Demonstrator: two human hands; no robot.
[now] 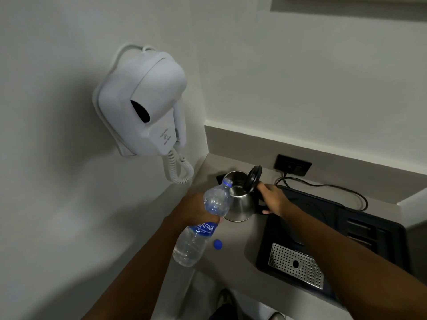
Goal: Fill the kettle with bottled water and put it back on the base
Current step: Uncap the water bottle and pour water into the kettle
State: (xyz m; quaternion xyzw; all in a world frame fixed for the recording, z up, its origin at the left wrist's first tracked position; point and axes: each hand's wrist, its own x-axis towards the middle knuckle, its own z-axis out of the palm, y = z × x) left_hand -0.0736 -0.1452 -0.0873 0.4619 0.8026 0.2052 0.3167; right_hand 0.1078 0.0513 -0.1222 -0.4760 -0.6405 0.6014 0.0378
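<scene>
fingers: left hand clamped on bottle, right hand wrapped on kettle handle | kettle on counter, lid up, off tray | cap off; bottle neck at kettle mouth, water remains | left: finish pouring, return to base

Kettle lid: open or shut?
Open. The black lid stands up behind the kettle mouth, the steel interior shows, and the bottle neck is tipped at the rim.
</scene>
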